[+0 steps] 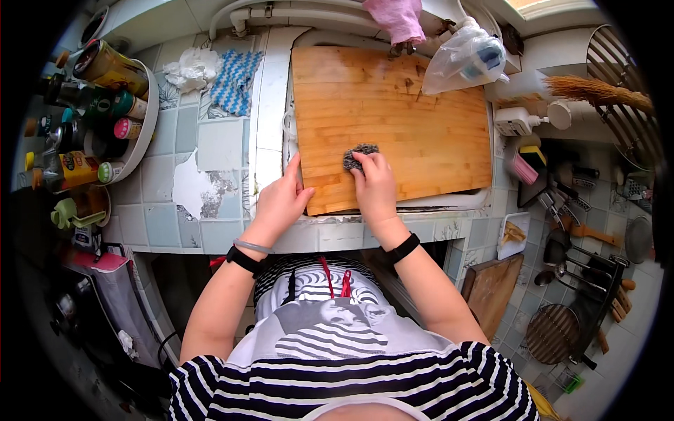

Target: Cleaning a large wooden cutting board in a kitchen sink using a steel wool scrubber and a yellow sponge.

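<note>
A large wooden cutting board (414,133) lies over the sink (449,201), whose white rim shows along the board's near and left sides. At the board's near left corner, my left hand (281,198) grips the edge, thumb and forefinger on either side of the corner. My right hand (376,188) is closed on a grey steel wool scrubber (361,149) and presses it against the board's surface, left of the middle. The fingers' undersides are hidden.
Left of the sink lie a blue-and-white cloth (235,81) and crumpled white paper (193,69). A white tray (151,105) of bottles and jars stands farther left. A bagged bottle (467,56) overlaps the board's far right corner; a pink cloth (395,17) hangs beyond.
</note>
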Tool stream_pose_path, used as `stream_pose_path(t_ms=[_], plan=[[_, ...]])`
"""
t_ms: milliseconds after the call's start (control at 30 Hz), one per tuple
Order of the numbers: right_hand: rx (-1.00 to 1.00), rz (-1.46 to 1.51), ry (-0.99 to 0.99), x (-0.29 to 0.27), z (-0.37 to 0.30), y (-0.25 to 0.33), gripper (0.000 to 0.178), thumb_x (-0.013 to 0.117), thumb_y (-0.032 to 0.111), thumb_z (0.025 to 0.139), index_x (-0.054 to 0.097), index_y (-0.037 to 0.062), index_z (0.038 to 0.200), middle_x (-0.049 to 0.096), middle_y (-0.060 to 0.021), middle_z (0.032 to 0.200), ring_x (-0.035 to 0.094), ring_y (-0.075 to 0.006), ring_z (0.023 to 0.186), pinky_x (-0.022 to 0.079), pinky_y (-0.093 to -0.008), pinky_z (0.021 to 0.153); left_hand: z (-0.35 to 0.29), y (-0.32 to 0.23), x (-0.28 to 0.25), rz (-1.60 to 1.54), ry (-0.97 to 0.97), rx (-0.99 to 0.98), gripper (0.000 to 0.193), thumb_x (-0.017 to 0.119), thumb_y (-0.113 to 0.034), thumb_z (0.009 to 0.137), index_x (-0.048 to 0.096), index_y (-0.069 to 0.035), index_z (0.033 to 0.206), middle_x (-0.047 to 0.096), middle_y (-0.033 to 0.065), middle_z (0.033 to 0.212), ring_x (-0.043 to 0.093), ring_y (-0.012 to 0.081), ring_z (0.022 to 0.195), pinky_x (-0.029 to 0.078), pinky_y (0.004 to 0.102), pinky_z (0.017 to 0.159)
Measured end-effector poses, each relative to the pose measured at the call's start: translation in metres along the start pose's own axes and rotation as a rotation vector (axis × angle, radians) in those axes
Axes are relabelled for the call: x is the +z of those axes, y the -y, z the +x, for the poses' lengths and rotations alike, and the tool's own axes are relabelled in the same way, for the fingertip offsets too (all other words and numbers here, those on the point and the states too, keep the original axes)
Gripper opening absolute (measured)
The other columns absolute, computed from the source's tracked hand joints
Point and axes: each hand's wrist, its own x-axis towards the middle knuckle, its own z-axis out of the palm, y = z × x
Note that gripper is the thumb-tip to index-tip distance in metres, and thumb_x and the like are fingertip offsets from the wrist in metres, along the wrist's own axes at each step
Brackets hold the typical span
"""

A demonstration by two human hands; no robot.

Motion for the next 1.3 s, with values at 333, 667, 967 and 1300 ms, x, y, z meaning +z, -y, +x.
stream_pose_path(t_ms=[333,667,967,1300], plan=[[-0.189,0.064,0.057,0.031,0.039,0.035,0.027,0.068,0.0,0.078,0.066,0.0044,0.104,0.059,-0.014,0.097,0.057,-0.0343,0.092,0.05,-0.0419,0.079,0.003,0.015,0.003,0.022,-0.039,0.07,0.055,0.054,-0.011,0.091,0.037,-0.002,0.143,0.066,0.0132,0.079,0.065,0.0347,0.072,0.051,0.0445,0.066],[-0.203,0.094,0.069,0.041,0.045,0.049,0.027,0.07,0.001,0.075,0.067,0.0051,0.102,0.059,-0.0121,0.096,0.058,-0.0328,0.092,0.05,-0.0416,0.079,0.006,0.011,0.0,-0.316,-0.008,0.022,0.051,0.042,-0.006,0.093,0.029,-0.001,0.142,0.066,0.013,0.074,0.065,0.0327,0.067,0.051,0.0421,0.066],[-0.123,0.012,0.067,-0.005,-0.001,0.007,0.027,0.069,0.001,0.077,0.066,0.0065,0.103,0.058,-0.0127,0.096,0.056,-0.0333,0.091,0.048,-0.0414,0.08,0.003,0.018,0.002,-0.313,-0.04,0.008,0.053,0.043,-0.009,0.094,0.029,-0.001,0.144,0.066,0.011,0.072,0.065,0.0284,0.064,0.051,0.0401,0.062],[-0.169,0.024,0.088,-0.004,-0.039,0.022,0.028,0.071,0.001,0.075,0.067,0.0071,0.102,0.058,-0.0106,0.093,0.057,-0.0312,0.09,0.049,-0.0401,0.078,0.007,0.02,0.005,-0.265,-0.012,-0.032,0.056,0.052,-0.019,0.098,0.031,-0.004,0.148,0.063,0.0076,0.072,0.062,0.0217,0.062,0.049,0.034,0.059]])
